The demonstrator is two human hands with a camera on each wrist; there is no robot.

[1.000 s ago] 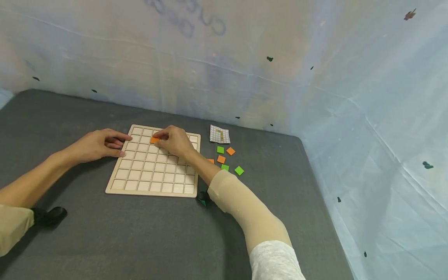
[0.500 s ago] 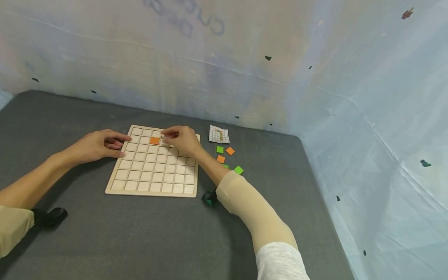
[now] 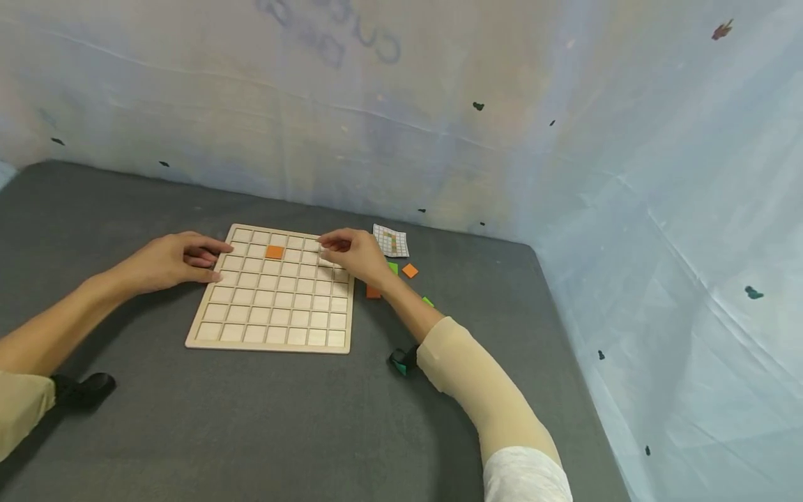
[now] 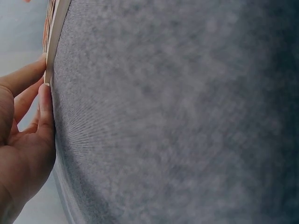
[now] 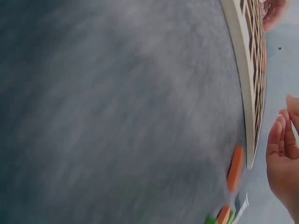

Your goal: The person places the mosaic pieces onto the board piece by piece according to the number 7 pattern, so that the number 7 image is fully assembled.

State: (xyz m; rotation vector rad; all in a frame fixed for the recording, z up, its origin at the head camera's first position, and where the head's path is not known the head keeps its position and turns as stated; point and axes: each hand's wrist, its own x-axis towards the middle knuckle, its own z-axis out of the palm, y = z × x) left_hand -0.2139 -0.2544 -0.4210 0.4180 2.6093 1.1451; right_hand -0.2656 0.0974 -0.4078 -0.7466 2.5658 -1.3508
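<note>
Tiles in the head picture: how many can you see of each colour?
Orange tiles: 3
Green tiles: 2
Total: 5 in sight; the right arm may hide more.

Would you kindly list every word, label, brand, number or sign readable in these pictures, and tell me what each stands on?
No text can be read with certainty.
Wall sheet: faint bluish lettering near the top of the head view, partly cut off and too blurred to quote.
Small card: a printed grid with coloured squares; any characters are too small to read.
Wooden board: no writing visible.
</note>
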